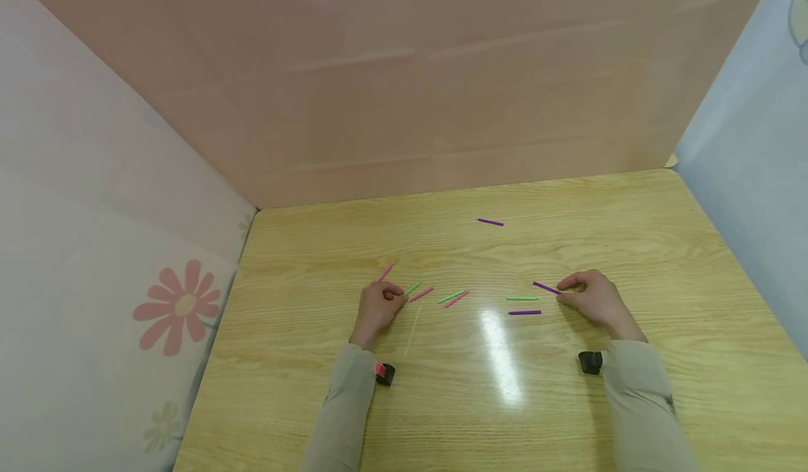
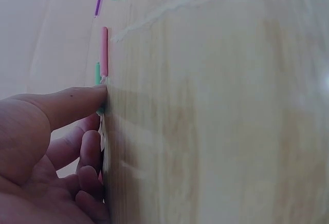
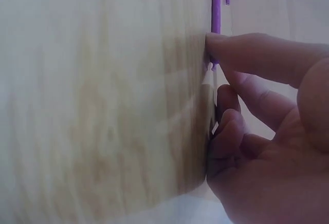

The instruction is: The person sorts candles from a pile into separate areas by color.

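My left hand is low over the table at left, thumb and forefinger pinching a thin green candle. In the left wrist view the thumb covers the middle of that candle. Just beside it lies a pink candle, and another pink one lies beyond the knuckles. On the right side, my right hand pinches one end of a purple candle between thumb and forefinger. Its wick-like tip shows below the thumb in the right wrist view. Near it lie a green candle and a purple candle.
Between the hands a green candle and a pink candle lie side by side. Farther back is a lone purple candle. A brown panel borders the wooden table at the back; flowered sheets stand at the sides.
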The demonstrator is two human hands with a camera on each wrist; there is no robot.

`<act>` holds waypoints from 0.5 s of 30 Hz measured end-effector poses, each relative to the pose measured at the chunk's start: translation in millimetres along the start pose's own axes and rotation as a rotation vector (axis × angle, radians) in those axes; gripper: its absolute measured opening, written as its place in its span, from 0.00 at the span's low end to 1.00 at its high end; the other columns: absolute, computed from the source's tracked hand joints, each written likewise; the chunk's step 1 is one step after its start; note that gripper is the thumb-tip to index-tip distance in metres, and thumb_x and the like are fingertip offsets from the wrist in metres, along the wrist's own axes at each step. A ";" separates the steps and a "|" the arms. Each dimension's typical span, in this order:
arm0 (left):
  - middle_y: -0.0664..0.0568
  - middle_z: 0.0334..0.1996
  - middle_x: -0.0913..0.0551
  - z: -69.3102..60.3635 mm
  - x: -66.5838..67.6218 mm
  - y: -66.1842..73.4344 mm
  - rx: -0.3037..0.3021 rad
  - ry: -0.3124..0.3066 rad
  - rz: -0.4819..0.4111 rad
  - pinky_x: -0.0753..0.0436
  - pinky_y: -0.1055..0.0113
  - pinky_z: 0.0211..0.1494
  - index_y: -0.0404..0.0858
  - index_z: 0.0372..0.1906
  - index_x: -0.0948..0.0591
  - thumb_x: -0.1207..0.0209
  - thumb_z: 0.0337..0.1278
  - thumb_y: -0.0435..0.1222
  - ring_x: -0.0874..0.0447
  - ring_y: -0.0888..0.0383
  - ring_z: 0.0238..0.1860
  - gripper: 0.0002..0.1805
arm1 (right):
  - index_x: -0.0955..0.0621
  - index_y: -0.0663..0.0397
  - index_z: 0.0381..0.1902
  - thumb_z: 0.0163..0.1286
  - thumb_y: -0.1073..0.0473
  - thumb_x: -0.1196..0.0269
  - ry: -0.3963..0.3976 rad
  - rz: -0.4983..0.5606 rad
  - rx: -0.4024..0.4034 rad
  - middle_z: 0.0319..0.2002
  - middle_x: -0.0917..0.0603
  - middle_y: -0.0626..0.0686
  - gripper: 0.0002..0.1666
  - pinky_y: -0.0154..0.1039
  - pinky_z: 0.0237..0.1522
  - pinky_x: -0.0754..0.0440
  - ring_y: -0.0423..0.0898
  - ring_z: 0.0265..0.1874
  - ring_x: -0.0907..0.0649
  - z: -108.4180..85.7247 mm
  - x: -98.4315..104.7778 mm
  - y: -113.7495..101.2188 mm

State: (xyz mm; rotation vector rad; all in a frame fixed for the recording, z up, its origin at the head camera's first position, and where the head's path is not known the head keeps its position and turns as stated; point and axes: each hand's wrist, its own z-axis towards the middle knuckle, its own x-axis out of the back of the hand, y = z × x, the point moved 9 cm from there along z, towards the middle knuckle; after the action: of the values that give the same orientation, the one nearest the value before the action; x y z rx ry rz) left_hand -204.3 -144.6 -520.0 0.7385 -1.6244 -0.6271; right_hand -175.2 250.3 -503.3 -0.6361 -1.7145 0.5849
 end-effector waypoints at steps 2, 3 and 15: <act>0.49 0.30 0.22 -0.3 0.1 -1.2 0.012 -0.001 0.003 0.31 0.64 0.42 0.38 0.31 0.15 0.33 0.53 0.36 0.29 0.55 0.36 0.05 | 0.16 0.65 0.40 0.60 0.60 0.33 0.002 -0.006 0.007 0.45 0.20 0.68 0.14 0.39 0.36 0.32 0.49 0.36 0.25 0.8 0.3 -0.8; 0.49 0.30 0.22 -0.2 0.3 -1.6 0.017 0.000 0.006 0.31 0.64 0.43 0.39 0.32 0.15 0.34 0.54 0.37 0.29 0.55 0.37 0.05 | 0.15 0.64 0.40 0.60 0.60 0.33 0.003 -0.011 0.011 0.45 0.19 0.67 0.14 0.39 0.36 0.31 0.49 0.36 0.25 1.2 0.5 -1.1; 0.49 0.30 0.23 -1.7 0.9 1.4 0.022 -0.004 -0.007 0.32 0.64 0.41 0.38 0.32 0.15 0.34 0.54 0.36 0.30 0.55 0.36 0.05 | 0.13 0.63 0.36 0.58 0.60 0.32 0.001 -0.023 0.011 0.42 0.16 0.66 0.11 0.40 0.37 0.29 0.53 0.38 0.20 2.5 3.3 -3.7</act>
State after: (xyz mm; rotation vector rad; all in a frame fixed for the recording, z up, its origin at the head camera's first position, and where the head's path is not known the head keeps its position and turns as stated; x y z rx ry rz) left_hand -202.9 -144.3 -518.1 0.7598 -1.6349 -0.6174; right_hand -178.7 249.7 -499.0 -0.6079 -1.7144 0.5770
